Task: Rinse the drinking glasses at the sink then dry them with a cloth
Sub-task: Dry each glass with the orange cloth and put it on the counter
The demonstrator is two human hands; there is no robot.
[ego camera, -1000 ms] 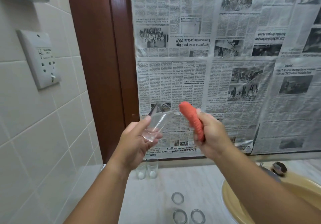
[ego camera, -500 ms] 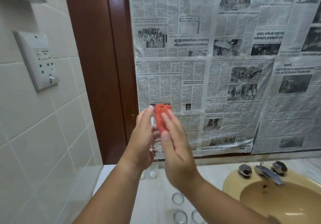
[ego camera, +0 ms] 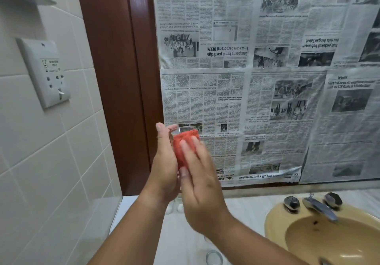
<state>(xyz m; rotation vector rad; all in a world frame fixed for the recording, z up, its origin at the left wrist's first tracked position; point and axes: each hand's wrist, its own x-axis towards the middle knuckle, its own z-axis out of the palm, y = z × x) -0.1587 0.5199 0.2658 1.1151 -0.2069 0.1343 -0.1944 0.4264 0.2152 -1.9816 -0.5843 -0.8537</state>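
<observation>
The drinking glass point(ego camera: 184, 129) is up in the air, above and well left of the sink point(ego camera: 273, 221). It is mostly hidden, with only its clear rim showing. The left hand point(ego camera: 164, 168) wraps around its body. The right hand point(ego camera: 202, 184) lays flat, straight fingers on the red cloth point(ego camera: 182, 147), pressing it against the glass wall. The glass is probably light, rigid, breakable and slick when wet, so a hold around the body rather than the thin rim seems safest. The cloth looks soft and moulds to the curve.
</observation>
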